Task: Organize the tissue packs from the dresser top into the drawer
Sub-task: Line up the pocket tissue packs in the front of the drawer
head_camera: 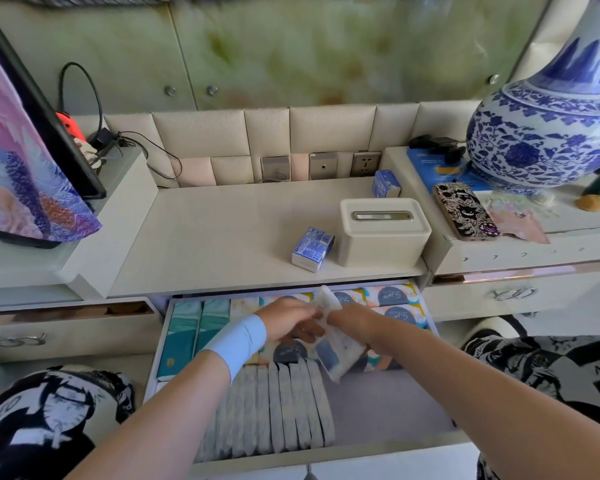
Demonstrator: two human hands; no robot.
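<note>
Our left hand (288, 317) and right hand (355, 322) grip one tissue pack (338, 353); let's stand it snug beside the row (291, 410) in the drawer (395, 403).

We hold both bare arms forward and inward, the left forearm (160, 410) rising from the lower left and the right forearm (465, 372) from the lower right, so that our hands meet in the middle. Our left hand (286, 318) lies palm down, a pale blue band (238, 341) round its wrist, with its fingers curled against one side of a pack (338, 355). Our right hand (355, 320) grips the same pack from the other side, knuckles up. The hands sit just beside each other, the pack tilted between them. The fingertips are blurred.
</note>
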